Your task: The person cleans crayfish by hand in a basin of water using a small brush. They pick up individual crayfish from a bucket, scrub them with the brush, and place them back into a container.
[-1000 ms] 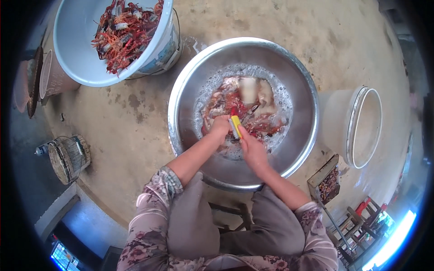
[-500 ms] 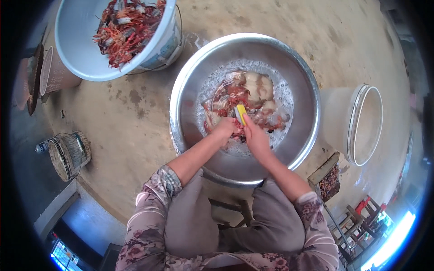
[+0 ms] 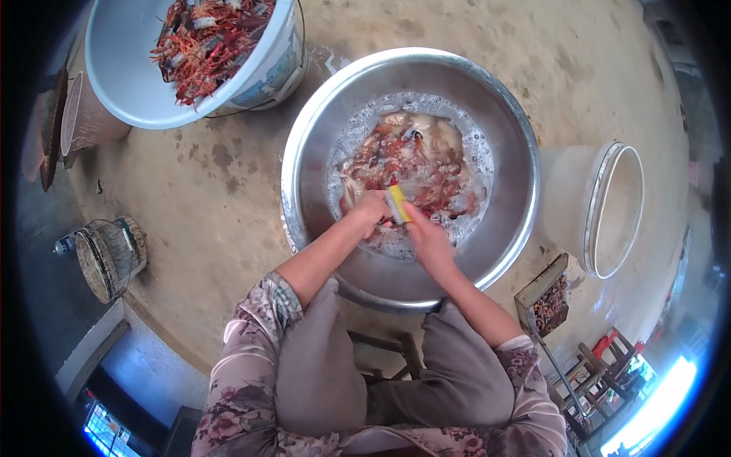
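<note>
In front of my knees a wide steel basin [image 3: 506, 221] holds foamy, cloudy water with many red crayfish [image 3: 411, 156] in it. My right hand [image 3: 428, 238] is closed on a small yellow scrubbing brush [image 3: 397, 202] just above the near side of the water. Close against the brush, my left hand [image 3: 371, 212] has its fingers curled round a crayfish. Only red bits of that crayfish show past the fingers and the brush.
A pale blue basin [image 3: 126, 84] with more crayfish sits on a bucket at far left. To the right, a whitish bucket [image 3: 567, 206] stands near the steel basin, with a long-handled dustpan [image 3: 548, 301] below it. A dirty pail [image 3: 114, 259] is at left.
The brush has tilted over and shifted slightly left and toward me, closer to my left hand. The crayfish and foam in the water have stirred about.
</note>
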Demonstrator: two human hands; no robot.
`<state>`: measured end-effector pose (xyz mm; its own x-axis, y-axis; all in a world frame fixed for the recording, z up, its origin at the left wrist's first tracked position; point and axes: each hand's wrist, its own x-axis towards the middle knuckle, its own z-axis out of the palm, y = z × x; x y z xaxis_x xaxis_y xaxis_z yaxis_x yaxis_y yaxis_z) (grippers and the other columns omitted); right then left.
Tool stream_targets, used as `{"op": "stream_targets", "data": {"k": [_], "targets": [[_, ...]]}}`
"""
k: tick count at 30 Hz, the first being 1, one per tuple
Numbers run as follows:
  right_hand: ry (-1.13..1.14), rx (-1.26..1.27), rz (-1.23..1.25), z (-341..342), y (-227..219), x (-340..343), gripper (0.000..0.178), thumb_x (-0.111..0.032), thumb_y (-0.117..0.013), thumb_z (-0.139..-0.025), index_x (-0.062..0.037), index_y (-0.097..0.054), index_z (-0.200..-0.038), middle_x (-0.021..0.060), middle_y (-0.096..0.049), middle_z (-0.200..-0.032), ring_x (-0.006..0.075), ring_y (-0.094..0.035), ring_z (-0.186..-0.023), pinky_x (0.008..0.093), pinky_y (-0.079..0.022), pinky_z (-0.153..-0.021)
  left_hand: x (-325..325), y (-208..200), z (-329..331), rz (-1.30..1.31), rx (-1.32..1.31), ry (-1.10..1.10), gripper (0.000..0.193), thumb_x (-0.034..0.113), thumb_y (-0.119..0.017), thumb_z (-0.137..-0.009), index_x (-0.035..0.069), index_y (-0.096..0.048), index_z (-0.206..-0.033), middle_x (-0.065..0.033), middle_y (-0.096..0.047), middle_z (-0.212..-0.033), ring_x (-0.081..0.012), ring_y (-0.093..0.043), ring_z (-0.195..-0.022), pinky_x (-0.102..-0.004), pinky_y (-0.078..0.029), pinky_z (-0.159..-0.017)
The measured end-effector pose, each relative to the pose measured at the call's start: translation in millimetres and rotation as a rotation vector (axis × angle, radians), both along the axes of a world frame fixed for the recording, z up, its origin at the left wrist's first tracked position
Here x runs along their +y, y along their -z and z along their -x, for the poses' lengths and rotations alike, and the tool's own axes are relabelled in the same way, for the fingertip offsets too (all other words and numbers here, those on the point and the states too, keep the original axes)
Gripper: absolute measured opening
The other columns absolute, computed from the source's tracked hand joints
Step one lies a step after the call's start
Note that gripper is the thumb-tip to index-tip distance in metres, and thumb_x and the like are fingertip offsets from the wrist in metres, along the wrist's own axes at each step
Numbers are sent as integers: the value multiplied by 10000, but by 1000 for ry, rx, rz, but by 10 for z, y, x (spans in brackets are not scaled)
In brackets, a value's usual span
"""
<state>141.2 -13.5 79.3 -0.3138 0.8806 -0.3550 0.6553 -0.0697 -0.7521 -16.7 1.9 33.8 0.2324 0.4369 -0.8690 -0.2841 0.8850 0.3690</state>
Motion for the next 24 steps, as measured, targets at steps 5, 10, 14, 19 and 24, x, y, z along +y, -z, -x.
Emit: {"op": "stream_targets", "data": {"k": [5,10,14,19,24], "targets": [[-70,-266,215,78,-175,334,420,-124,-462,-836,-210,-410,-1244,193,-576,-880,331,-576,-775,381,-452,-686,56,-204,-80,-24,-31,-24,273,-88,-438,-715,13,-545,-945,-62,-571,-816,-136,-544,-713,-243,-425,-507],[-50,-183,145,72,-8,70,407,-118,-455,-829,-193,-437,-1229,186,-581,-911,310,-581,-777,356,-448,-692,-82,-46,-29,-60,108,220,271,-82,-442,-728,23,-536,-959,-46,-572,-824,-140,-536,-619,-235,-424,-505],[429,416,417,-190,334,452,394,-162,-400,-881,-120,-376,-1272,35,-562,-709,77,-451,-514,224,-350,-409,113,-411,-145,-92,-313,156,367,-74,-430,-732,23,-506,-1077,-78,-582,-1040,-162,-604,-867,-204,-405,-488],[694,764,673,-126,65,403,539,-127,-460,-862,-98,-211,-1339,36,-544,-772,44,-411,-474,172,-320,-372,140,-395,-13,-137,-324,309,376,-69,-431,-736,-1,-490,-1102,-84,-573,-1047,-152,-606,-826,-207,-420,-503],[655,851,759,-212,61,479,491,-71,-518,-817,-92,-297,-1255,3,-475,-707,43,-387,-433,152,-274,-333,254,-434,29,-258,-223,363,418,34,-480,-772,-39,-397,-1176,-129,-557,-1057,-179,-619,-748,-220,-443,-536]]}}
